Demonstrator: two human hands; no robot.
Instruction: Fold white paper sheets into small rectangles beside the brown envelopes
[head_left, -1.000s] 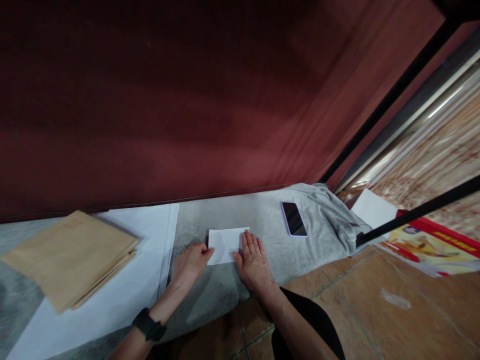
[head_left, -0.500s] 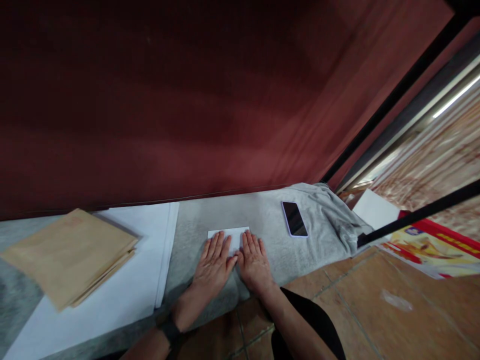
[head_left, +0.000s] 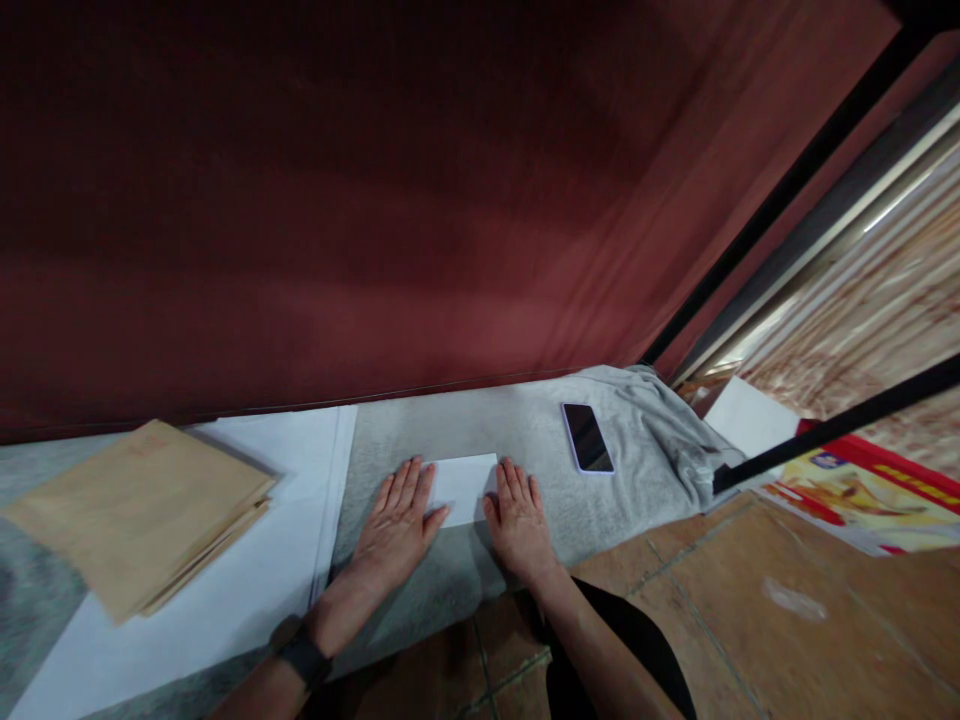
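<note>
A small white rectangle of paper (head_left: 463, 490), perhaps folded, lies flat on the grey cloth (head_left: 450, 420). Across its left end rests my left hand (head_left: 397, 515), palm down with the fingers stretched out and the thumb apart. My right hand (head_left: 519, 515) lies palm down at the paper's right end, fingers extended and thumb on or beside its edge. Neither hand grips anything. What lies under the palms is hidden. To the right of my right hand is a phone (head_left: 589, 437) with a dark screen and a pale purple case.
Brown paper envelopes (head_left: 142, 500) are stacked on large white sheets (head_left: 292, 520) at left. A dark red panel (head_left: 375, 250) rises behind the cloth. Black metal bars (head_left: 840, 425) stand at right, near a colourful printed box (head_left: 870, 490) above the tiled floor (head_left: 720, 590).
My hands have moved apart, the left one sliding left and the right one slightly right. More of the white paper shows between them.
</note>
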